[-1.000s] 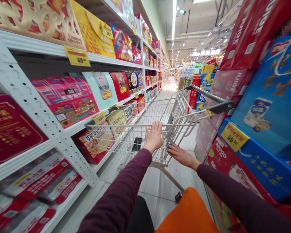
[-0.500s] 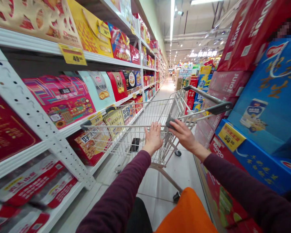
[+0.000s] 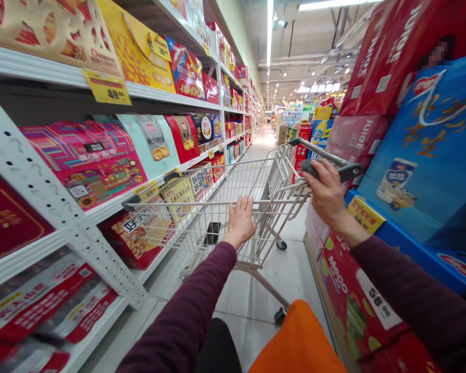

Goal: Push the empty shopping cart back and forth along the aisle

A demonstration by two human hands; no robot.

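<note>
A wire shopping cart (image 3: 202, 220) stands before me, its grey handle (image 3: 349, 170) at the right. My left hand (image 3: 241, 220) lies over the near top rail of the basket, fingers bent across it. At the right end of the basket, beside the handle, is my right hand (image 3: 328, 194). Its fingers are closed on a small dark grey pad-like thing (image 3: 307, 166), partly hidden by them. Whether that hand also touches the handle, I cannot tell. A dark phone-like rectangle (image 3: 212, 233) shows through the wires, low in the cart.
White shelves (image 3: 101, 211) with boxed snacks run along the left. Stacked blue gift boxes (image 3: 435, 181) and red cartons (image 3: 337, 267) line the right. The tiled aisle (image 3: 266, 140) stretches ahead. Orange fabric (image 3: 299, 342) lies over my knee.
My right hand has moved right and up with the grey pad, towards the handle. My left hand's fingers are drawn closer together on the rail. The view has shifted slightly to the right.
</note>
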